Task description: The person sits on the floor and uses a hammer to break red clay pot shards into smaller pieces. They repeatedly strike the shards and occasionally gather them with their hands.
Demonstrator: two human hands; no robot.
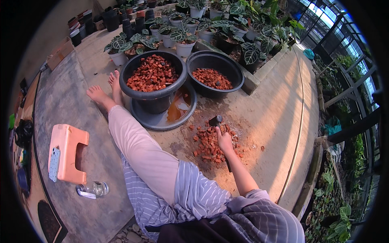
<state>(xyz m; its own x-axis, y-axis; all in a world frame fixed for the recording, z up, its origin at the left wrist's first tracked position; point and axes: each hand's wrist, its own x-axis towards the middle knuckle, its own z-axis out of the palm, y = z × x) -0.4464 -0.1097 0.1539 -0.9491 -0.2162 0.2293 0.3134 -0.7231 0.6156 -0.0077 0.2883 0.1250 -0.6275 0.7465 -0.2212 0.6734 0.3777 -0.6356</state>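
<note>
My right hand (pixel 225 141) is closed around the handle of a black-headed mallet (pixel 215 120), held over a heap of broken red brick pieces (pixel 209 147) on the concrete floor. My left hand is out of view. Beyond the heap, a large black pot (pixel 153 95) full of brick chunks stands on a round dark tray (pixel 142 121) holding brownish liquid. Beside it, to the right, a black basin (pixel 240 80) contains more brick pieces, fewer than the pot. Reddish dust and a damp-looking patch surround the heap.
My legs stretch forward left of the heap. At left are an orange plastic stool (pixel 67 152), a phone (pixel 54 164) against it and a clear bottle (pixel 98 188) lying down. Potted plants (pixel 185 45) stand beyond a concrete curb (pixel 252 83). A hose (pixel 301 121) runs along the right.
</note>
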